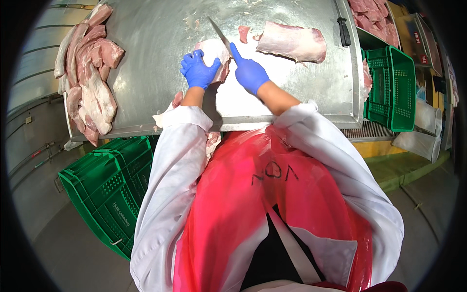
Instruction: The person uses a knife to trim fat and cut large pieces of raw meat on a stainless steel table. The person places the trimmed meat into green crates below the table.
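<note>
On the table before you, a meat pile lies left, a slab right, another piece between them.

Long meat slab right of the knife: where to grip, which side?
I'd take the long meat slab by its right end, from above, fingers and thumb spanning the two long edges. It lies lengthwise left to right; that end looks unobstructed, while the left end faces the small scrap and the knife in the right hand.

Grey floor shows around a metal table.
</note>
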`<move>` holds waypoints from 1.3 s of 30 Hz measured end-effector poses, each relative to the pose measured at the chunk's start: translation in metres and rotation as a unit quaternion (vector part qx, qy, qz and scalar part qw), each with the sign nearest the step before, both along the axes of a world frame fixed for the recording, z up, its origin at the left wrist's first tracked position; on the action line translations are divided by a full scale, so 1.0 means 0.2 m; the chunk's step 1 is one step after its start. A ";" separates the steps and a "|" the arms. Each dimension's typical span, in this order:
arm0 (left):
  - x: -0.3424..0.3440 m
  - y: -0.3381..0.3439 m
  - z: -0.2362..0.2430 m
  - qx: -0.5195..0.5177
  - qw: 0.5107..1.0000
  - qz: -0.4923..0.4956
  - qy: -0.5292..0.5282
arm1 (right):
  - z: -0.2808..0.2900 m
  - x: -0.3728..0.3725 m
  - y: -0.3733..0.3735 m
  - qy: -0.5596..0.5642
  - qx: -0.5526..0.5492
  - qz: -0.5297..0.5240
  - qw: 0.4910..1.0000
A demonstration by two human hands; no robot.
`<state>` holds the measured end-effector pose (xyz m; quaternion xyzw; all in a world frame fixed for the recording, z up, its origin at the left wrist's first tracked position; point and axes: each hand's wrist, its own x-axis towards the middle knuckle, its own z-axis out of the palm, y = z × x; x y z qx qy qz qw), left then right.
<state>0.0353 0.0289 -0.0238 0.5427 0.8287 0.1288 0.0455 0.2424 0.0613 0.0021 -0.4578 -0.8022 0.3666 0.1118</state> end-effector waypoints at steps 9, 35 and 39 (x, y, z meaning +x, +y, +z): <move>0.02 -0.03 -0.02 0.020 1.000 0.011 0.005 | -0.04 0.02 -0.11 -0.028 -0.054 0.001 0.998; -0.19 -0.22 0.08 0.138 0.968 -0.200 -0.070 | 0.13 0.52 -0.14 -0.034 0.029 -0.048 0.998; -0.24 -0.17 0.14 0.188 0.970 -0.121 -0.097 | 0.24 0.59 -0.17 0.134 0.083 -0.096 0.983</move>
